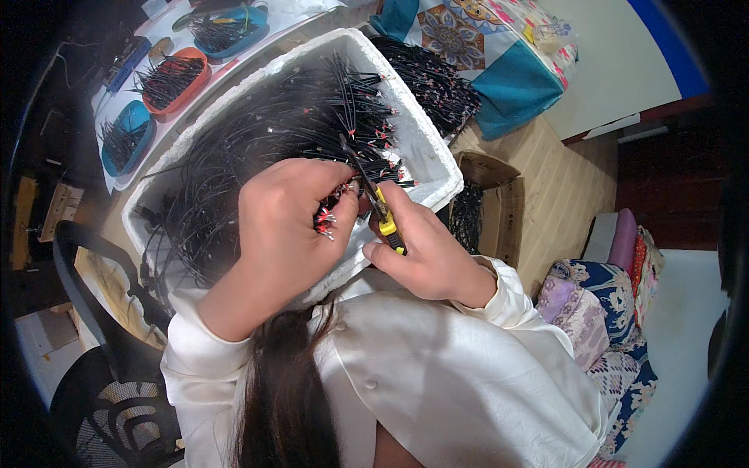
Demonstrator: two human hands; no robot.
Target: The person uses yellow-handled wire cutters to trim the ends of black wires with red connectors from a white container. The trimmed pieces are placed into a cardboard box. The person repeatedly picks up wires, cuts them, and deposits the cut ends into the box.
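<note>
My left hand (292,216) is closed around a bunch of black cables whose stripped red and white wire ends (325,222) show at the thumb. My right hand (418,245) grips a hand tool with yellow and black handles (386,219), likely pliers or cutters, its dark jaws pointing up and left beside the left fingertips. Whether the jaws are apart I cannot tell. Both hands are over a white foam box (418,111) full of black cables (263,123), several with red and white ends towards the right wall. The fingers hide part of the held bunch.
Blue and orange trays (202,82) of short black wires stand on a white table at upper left. More black cables (433,82) lie behind the box, beside patterned cloth. A cardboard box (506,216) with cables is at right, an office chair (82,281) at left, folded fabrics (585,316) at far right.
</note>
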